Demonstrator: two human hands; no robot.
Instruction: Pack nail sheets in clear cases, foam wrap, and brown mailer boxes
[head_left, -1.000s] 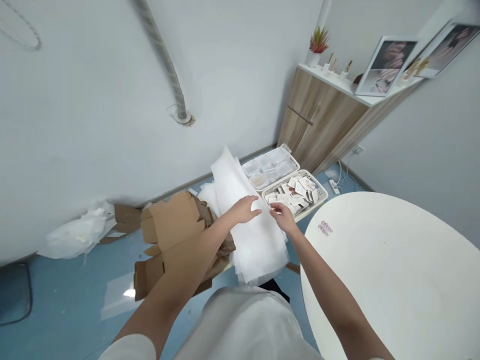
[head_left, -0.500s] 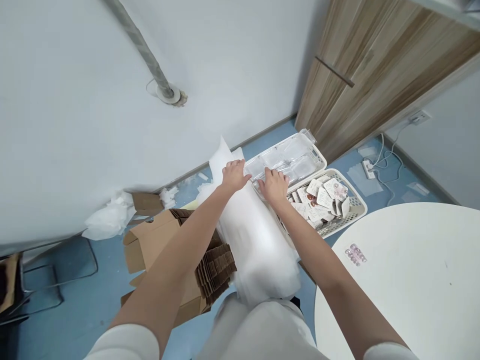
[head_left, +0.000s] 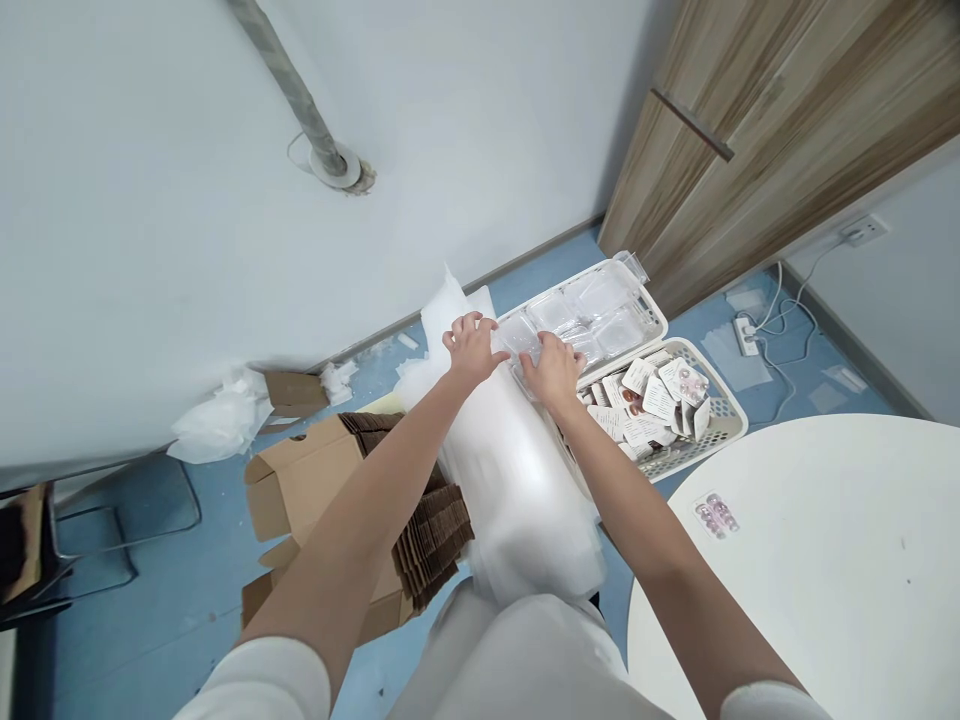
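My left hand [head_left: 472, 352] is over the far part of a stack of white foam sheets [head_left: 502, 450], its fingers apart and its thumb pointing toward a white basket [head_left: 661, 318]. In that basket lie several clear plastic packages [head_left: 555, 312]. My right hand [head_left: 553, 372] is at the near-left end of these packages, fingers curved and spread. Its fingertips seem to touch the clear plastic, though the exact contact is hidden. Between the two hands the corner of a clear package shows. Neither hand visibly grips anything.
A second white basket [head_left: 726, 425] holds printed cards and small packs. Folded cardboard boxes [head_left: 315, 475] stand left of the foam. A round white table [head_left: 825, 580] at right bears a pink blister pack [head_left: 717, 515]. Cables and a power strip [head_left: 745, 336] lie near the wooden cabinet [head_left: 720, 150].
The view has shifted slightly, so the baskets and table appear a little further right. Both hands stay in nearly the same place, with the fingers of the left spread slightly more.
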